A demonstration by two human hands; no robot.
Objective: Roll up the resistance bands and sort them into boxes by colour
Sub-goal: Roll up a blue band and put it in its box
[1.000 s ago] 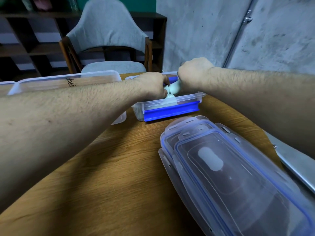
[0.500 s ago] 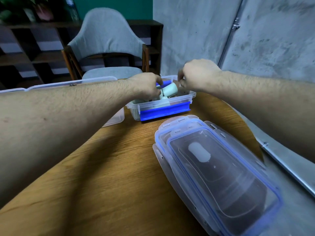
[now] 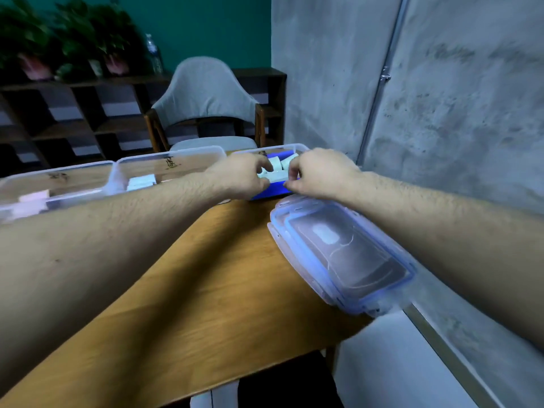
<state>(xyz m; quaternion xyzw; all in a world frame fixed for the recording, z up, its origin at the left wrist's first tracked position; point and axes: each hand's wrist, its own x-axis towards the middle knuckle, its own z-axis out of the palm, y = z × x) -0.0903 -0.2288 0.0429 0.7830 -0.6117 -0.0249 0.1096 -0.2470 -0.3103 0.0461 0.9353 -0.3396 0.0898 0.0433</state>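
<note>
Both hands' fingers [image 3: 266, 181] seemingly pinch a pale rolled band [image 3: 276, 175]; inside the box [image 3: 269, 192].

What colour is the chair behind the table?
The chair is grey with brown wooden arms, seen in the head view.

- grey chair [image 3: 206, 92] right behind the hands
- dark shelf [image 3: 73, 119] with potted plants [image 3: 61, 42] far back-left of them
- concrete wall [image 3: 441, 98] off to their right
</note>
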